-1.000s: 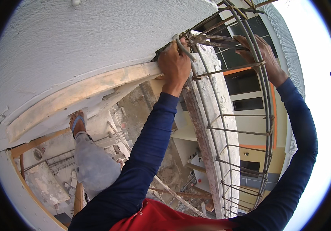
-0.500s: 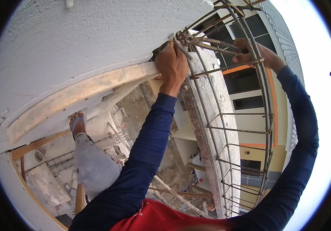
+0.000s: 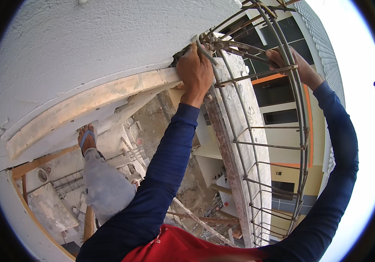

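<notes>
Long-handled steel pincers [image 3: 243,49] are in my right hand [image 3: 290,65], its fingers closed round the handle ends behind the cage bars. Their jaws are at a corner of the rebar cage [image 3: 257,143], close to the wall. My left hand [image 3: 195,72] is closed beside that corner, back of the hand toward me. A short bent bar end [image 3: 207,55] runs along its knuckles. The fingertips are hidden against a dark gap in the wall, so what they hold cannot be made out.
A rough white wall [image 3: 108,39] fills the upper left, with a timber board [image 3: 93,100] along its lower edge. My sandalled foot [image 3: 87,137] rests below the board. A concrete beam [image 3: 235,144] runs beside the cage. Far below lies cluttered ground [image 3: 191,192]; a building stands to the right.
My right hand and wrist have dropped slightly, and the pincer handles have shifted with them. My left hand stays at the same corner.
</notes>
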Tool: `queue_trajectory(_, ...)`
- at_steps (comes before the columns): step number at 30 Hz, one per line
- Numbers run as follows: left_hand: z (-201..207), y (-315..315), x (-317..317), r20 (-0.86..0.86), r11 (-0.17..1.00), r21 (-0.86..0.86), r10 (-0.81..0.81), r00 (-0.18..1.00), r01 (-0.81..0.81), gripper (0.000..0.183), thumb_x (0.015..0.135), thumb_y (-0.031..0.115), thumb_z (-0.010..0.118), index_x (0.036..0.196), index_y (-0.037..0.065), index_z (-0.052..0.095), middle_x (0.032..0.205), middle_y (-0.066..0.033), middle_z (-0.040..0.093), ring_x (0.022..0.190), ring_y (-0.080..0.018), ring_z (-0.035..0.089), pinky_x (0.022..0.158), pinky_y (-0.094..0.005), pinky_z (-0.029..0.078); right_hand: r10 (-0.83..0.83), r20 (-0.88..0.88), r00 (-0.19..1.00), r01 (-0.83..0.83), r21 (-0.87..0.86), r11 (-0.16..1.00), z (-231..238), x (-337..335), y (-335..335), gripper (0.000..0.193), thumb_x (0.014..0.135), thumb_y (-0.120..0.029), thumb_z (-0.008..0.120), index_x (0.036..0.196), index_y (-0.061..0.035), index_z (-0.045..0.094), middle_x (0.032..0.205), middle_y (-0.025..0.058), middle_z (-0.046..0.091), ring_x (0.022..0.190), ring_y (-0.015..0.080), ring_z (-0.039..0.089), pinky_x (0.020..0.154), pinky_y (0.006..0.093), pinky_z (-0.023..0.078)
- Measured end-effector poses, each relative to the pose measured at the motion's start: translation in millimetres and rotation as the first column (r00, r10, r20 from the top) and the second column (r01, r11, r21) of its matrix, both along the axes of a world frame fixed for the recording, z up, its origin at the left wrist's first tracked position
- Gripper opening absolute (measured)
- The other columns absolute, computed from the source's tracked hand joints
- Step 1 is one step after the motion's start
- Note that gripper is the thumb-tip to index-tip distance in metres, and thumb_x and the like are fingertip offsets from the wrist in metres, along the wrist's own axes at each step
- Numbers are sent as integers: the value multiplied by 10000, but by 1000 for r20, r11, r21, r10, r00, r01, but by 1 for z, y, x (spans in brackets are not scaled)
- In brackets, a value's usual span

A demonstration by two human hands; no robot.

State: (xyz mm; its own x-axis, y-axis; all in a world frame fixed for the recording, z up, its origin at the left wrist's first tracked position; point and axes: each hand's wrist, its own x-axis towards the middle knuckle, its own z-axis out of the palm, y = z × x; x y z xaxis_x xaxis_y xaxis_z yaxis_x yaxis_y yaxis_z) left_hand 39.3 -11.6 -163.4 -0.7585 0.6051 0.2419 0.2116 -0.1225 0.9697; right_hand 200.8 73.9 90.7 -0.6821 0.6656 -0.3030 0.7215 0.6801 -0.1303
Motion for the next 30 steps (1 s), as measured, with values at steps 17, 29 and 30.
queue_trajectory(17, -1, 1, 1, 13, 999, 24, -29, 999, 29, 375, 1020, 233, 516, 1093, -81, 707, 937, -287, 718, 859, -455, 708, 760, -495, 561, 404, 489, 773, -634, 632, 446, 7, 3, -16, 452, 931, -362, 720, 1277, -78, 656, 1070, 100, 662, 893, 305, 606, 862, 407, 506)
queue_trajectory(29, -1, 2, 1, 2, 999, 35, -1, 1000, 0, 342, 1012, 220, 505, 988, -62, 697, 860, -278, 703, 800, -456, 704, 694, -492, 557, -562, 167, 810, 546, -563, 620, 6, 5, 13, 564, 995, -603, 611, 770, -86, 600, 577, -36, 488, 395, 44, 382, 346, 223, 299)
queue_trajectory(30, -1, 2, 1, 21, 999, 47, 14, 1000, -14, 346, 1014, 225, 501, 979, -60, 695, 851, -277, 702, 790, -457, 702, 686, -493, 556, -563, 214, 798, 549, -643, 533, 4, 4, 11, 582, 999, -591, 615, 714, -86, 563, 530, -53, 428, 367, 44, 327, 325, 229, 257)
